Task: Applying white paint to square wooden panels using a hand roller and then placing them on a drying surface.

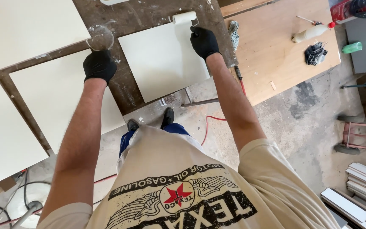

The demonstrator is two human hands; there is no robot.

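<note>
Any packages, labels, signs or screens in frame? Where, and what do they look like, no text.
Squeeze bottle: lies on the wooden board at right, whitish with a red cap.
Green container: right of the board, small, lying on its side on a grey surface.
Red package: top right corner, partly cut off by the frame.
Shirt print: on the wearer's beige shirt, black with a red star.
No signs or screens.

Centre: a square white panel (161, 59) lies on the dark stained workbench (136, 17).
Far edge: a white foam paint roller (184, 17) rests on the panel.
Left: a clear plastic cup (100, 37) stands beside it.
Right: a white squeeze bottle (312, 32) lies on the pale wooden board (272, 55).
</note>
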